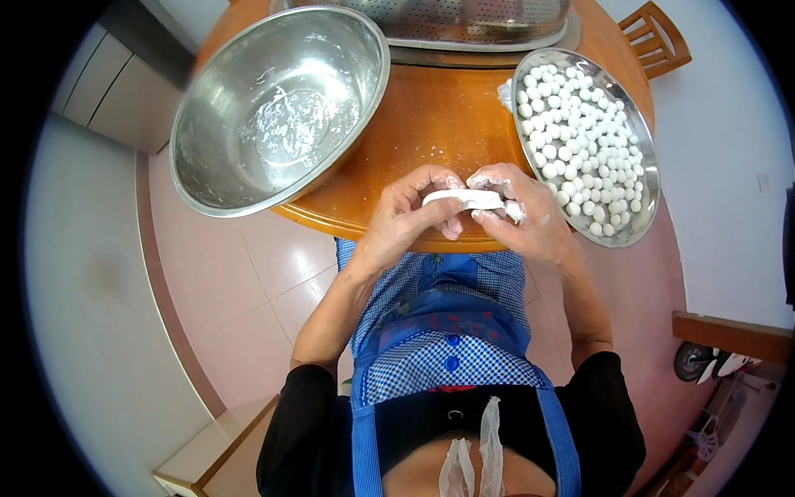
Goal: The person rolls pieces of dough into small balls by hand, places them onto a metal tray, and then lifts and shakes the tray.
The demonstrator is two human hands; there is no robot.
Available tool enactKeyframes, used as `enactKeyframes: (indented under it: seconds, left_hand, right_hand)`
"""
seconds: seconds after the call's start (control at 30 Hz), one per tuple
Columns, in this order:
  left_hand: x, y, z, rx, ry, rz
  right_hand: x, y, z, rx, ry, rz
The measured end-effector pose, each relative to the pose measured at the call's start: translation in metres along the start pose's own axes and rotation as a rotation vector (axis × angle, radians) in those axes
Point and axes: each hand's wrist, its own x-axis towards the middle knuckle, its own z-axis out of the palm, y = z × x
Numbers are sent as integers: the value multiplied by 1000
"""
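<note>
Table [406,124]: warm orange-brown, I'd say | bowl [219,141] on table: silver, smeared white | tray [614,240] at table's edge: silver | balls [583,155]: white | roll [468,199] over table: white | apron [501,364] beside table: blue-white check, 2 blue buttons [451,363] | sleeves [604,406]: black | floor [236,273] below table: pale pink

- No word, brand or number is legible.
- On the black shirt [414,417], toward six o'clock, sits a small pale C-shaped mark [455,414]; whether it is a letter is unclear.
- Reddish marks on the blue apron [451,344], also toward six, are unreadable.
</note>
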Motion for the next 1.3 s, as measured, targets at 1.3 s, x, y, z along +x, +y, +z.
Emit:
enactKeyframes:
  seconds: [1.3]
  left_hand:
    - [-35, 56, 9, 278, -9, 247]
  right_hand:
    - [-9, 21, -16, 1110, 30, 28]
